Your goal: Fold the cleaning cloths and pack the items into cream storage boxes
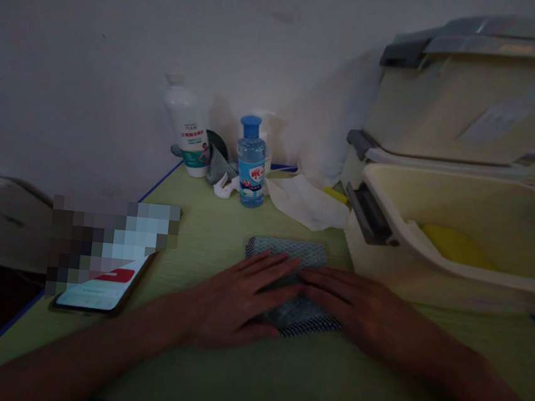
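A folded grey cloth (286,249) with a dark checked edge lies flat on the green tabletop (207,232). My left hand (243,302) rests on its left part, palm down, fingers stretched out and a little apart. From the right, my right hand (352,303) lies over the cloth's other side, its fingers extended and close together. The fingertips of both hands come near each other above the middle of the cloth. Neither hand grips it; the palms hide much of its surface.
A phone (98,288) lies at the left, partly pixelated. Behind stand a blue-capped bottle (252,167) and a white bottle (187,126), near crumpled white tissue (305,201). Stacked cream bins (429,285) fill the right, with something yellow (457,244) inside the lower one.
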Tool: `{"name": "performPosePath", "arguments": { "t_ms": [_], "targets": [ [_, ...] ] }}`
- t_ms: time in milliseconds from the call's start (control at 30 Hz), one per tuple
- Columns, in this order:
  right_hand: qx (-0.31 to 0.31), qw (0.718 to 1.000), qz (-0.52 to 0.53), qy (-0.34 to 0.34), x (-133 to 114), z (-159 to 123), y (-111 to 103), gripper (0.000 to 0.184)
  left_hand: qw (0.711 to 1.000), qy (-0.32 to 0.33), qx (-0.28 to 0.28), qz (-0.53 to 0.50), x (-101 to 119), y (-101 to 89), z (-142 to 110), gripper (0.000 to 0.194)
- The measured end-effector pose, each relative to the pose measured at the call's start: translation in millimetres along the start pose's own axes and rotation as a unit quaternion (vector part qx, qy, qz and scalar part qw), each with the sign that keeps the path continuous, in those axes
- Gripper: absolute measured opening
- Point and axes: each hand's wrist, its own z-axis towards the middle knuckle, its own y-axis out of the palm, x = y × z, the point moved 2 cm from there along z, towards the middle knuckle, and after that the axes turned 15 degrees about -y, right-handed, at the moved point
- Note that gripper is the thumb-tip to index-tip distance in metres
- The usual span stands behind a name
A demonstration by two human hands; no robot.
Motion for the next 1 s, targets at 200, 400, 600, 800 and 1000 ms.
{"name": "performPosePath", "arguments": {
  "t_ms": [200,400,600,800,1000],
  "targets": [
    [-0.001,0.998,0.058,0.032,1.8,3.4,-4.7,0.031,1.000,0.015,-0.022,0.005,4.2,-1.9,0.7,0.082],
    [-0.006,0.993,0.101,0.059,2.6,5.8,-8.5,0.034,1.000,-0.016,-0.005,0.020,7.0,-0.2,0.7,0.065],
    [-0.001,0.988,0.120,0.095,3.3,4.6,-3.7,0.038,1.000,-0.016,-0.009,0.018,2.7,-0.1,0.9,0.058],
    [-0.001,0.986,0.133,0.100,2.1,4.7,-4.6,0.037,1.000,-0.014,-0.025,0.005,-3.9,0.0,1.9,0.059],
    [-0.014,0.987,0.124,0.098,-0.2,5.8,-4.3,0.045,0.999,-0.002,-0.037,-0.036,-4.4,-0.9,1.2,0.060]
  ]
}}
